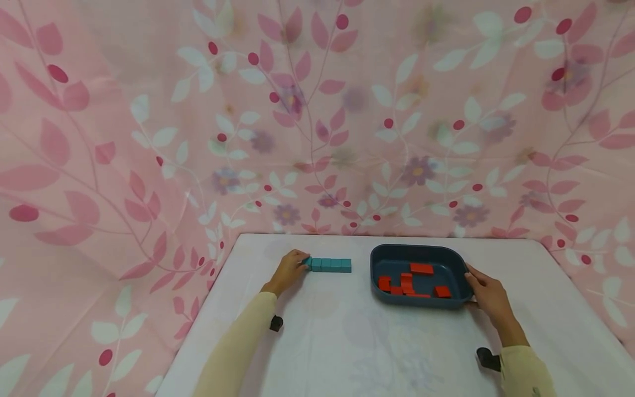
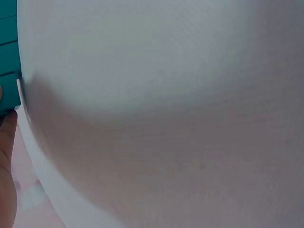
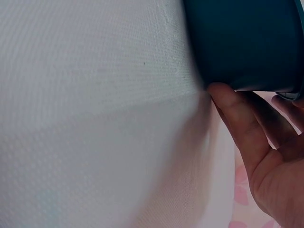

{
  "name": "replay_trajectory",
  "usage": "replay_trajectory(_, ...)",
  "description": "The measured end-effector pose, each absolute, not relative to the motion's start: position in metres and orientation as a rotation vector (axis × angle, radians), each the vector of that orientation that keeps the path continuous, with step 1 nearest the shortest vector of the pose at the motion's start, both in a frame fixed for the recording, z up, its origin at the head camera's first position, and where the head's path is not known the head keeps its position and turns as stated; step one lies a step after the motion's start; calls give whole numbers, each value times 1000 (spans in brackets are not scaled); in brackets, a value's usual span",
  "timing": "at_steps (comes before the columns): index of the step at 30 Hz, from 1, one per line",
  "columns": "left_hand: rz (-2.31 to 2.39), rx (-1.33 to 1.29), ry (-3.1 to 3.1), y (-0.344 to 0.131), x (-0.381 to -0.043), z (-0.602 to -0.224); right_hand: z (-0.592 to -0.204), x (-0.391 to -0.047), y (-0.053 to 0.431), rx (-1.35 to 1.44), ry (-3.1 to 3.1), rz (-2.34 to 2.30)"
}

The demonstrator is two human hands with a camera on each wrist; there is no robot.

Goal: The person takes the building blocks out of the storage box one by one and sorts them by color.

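On the left of the table lies a straight row of teal blocks (image 1: pixel 331 265). My left hand (image 1: pixel 289 271) pinches the block at the row's left end; the left wrist view shows fingertips at that teal block (image 2: pixel 8 90). Right of the row stands a dark blue rectangular tray (image 1: pixel 375 289) with rounded corners. Several red blocks (image 1: pixel 421 268) lie scattered inside it, most toward its near side. At the tray's right end my right hand (image 1: pixel 491 292) grips it, thumb over the rim. In the right wrist view, fingers (image 3: pixel 242 126) touch the tray's outer wall (image 3: pixel 247 47).
A white cloth covers the table (image 1: pixel 347 342). Behind and to the left hangs a pink floral curtain (image 1: pixel 317 138). Small black devices sit at the left wrist (image 1: pixel 276 323) and the right wrist (image 1: pixel 488 359).
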State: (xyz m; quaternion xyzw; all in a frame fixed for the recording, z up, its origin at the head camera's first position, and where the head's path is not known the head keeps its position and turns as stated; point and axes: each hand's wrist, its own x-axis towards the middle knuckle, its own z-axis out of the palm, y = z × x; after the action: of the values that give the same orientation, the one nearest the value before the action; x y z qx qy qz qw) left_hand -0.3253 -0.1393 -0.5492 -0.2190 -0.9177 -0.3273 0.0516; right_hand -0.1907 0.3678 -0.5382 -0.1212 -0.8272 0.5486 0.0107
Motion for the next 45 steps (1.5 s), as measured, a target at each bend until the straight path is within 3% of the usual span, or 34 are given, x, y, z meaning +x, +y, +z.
replay_trajectory(30,-887,-718,-2763,-138,-333,-548,-534,-191,367,-365,-2598,1710)
replay_trajectory(45,-761,-930,-2687,-57,-323,-500,-537,-189,365,-407,-2605,1664)
